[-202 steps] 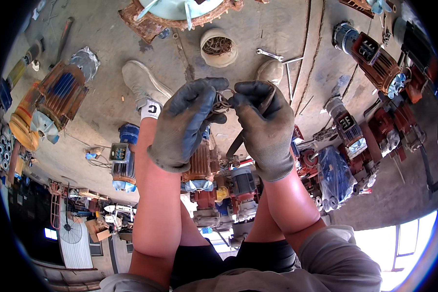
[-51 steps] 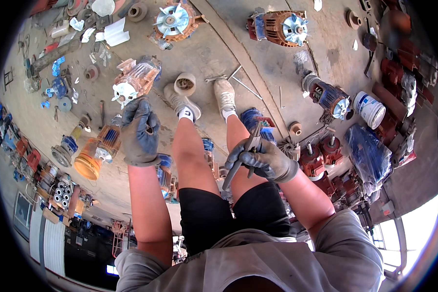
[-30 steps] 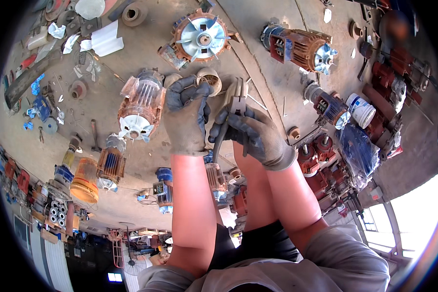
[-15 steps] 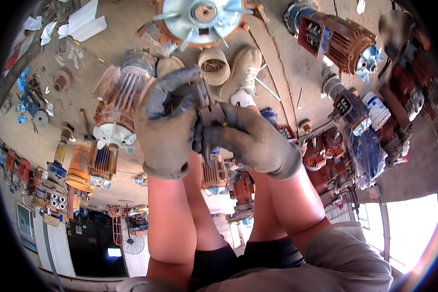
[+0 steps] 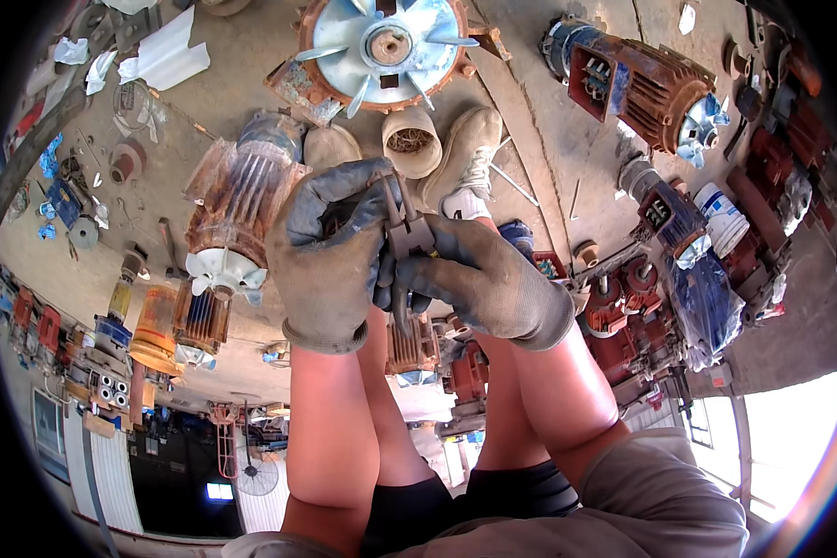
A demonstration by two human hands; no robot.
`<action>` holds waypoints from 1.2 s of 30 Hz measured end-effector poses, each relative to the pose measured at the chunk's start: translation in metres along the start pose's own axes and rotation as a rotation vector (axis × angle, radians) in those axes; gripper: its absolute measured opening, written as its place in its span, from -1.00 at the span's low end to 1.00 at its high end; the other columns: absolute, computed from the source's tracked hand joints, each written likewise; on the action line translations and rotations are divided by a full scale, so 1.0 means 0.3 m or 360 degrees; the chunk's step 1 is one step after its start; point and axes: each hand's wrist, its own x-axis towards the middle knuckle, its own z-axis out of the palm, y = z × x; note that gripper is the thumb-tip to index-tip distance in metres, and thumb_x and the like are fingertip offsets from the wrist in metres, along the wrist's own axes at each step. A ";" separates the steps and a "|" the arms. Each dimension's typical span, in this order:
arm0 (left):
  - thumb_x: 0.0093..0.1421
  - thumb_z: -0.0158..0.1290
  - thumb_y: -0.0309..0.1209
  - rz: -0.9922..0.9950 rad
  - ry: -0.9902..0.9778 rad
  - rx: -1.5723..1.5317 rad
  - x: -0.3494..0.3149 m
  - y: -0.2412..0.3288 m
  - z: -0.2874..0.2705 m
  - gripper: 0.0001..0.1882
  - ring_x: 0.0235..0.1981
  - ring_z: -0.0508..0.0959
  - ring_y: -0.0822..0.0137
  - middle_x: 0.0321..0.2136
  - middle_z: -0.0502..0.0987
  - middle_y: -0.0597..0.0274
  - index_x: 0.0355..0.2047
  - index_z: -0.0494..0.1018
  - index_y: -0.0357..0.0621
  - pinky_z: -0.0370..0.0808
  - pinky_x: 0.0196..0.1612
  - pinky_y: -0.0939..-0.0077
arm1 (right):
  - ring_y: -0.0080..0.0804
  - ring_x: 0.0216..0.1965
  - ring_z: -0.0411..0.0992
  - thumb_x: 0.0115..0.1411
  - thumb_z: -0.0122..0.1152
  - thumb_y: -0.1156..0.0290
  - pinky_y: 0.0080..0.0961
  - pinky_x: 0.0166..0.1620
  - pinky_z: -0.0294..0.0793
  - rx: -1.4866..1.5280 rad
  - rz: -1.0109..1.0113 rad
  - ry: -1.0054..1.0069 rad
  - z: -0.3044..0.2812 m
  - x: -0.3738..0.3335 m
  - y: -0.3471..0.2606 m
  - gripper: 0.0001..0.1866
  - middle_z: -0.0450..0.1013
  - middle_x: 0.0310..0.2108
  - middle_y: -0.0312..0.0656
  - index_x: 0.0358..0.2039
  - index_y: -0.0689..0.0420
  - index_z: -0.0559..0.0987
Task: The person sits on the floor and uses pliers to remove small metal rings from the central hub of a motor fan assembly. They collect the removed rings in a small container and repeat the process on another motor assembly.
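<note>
From the head view, we are wearing a work glove on each hand. Our right hand (image 5: 488, 274) is gripping dark metal pliers (image 5: 409, 237) around the pivot, their handles pointing back toward us and their narrow tips pointing away, just beside the fingers of the left. Our left hand (image 5: 330, 256) is curling its fingers toward those tips; we cannot tell whether it is pinching a small piece, since its own fingers are hiding the space inside. We are seemingly lining the tool up with the left fingers, and the next move is probably calling for a firm right grip and a steady left.

Beyond both hands, an off-white pot (image 5: 405, 117) is showing us its mouth, and it is holding tangled, rusty metal scraps (image 5: 409, 141). Left of the left hand, past a rusty electric motor (image 5: 237, 200), an orange bucket (image 5: 155, 321) is standing; well right of the right hand, a white bucket (image 5: 722, 223) is sitting among machine parts. We are not seeing into either bucket.
</note>
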 end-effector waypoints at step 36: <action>0.22 0.25 -0.69 -0.0174 -0.0242 -0.0361 -0.001 -0.018 -0.088 -0.80 -0.25 0.67 0.45 -0.25 0.70 0.14 -0.13 0.63 -0.36 0.63 -0.21 0.60 | -0.53 -0.18 0.55 0.41 0.15 0.44 -0.53 -0.06 0.55 0.0234 0.0210 -0.0298 -0.031 0.038 0.050 -0.72 0.63 -0.15 -0.18 0.05 0.31 0.57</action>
